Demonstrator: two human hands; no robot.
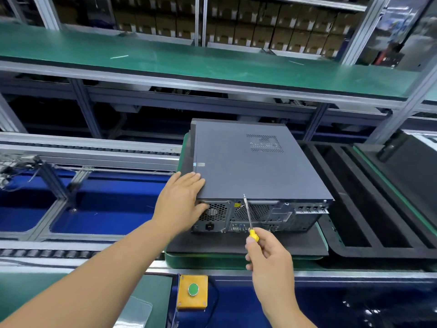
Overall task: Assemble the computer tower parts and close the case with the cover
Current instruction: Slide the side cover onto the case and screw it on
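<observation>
A dark grey computer tower (248, 171) lies on its side on a black foam pad (236, 242), its rear panel with fan grilles and ports facing me. The cover (236, 150) sits on top with a vent grid at the far right. My left hand (182, 204) rests flat on the near left corner of the case, fingers spread over the cover edge and thumb on the rear panel. My right hand (267, 254) grips a yellow-handled screwdriver (249, 218), whose thin shaft points up with its tip at the cover's rear edge.
The pad lies on a green pallet (189, 261) on a conveyor line. Black foam trays (354, 209) sit to the right. A yellow box with a green button (193, 289) is mounted near me. A green shelf (165, 58) runs above, with stacked cartons behind.
</observation>
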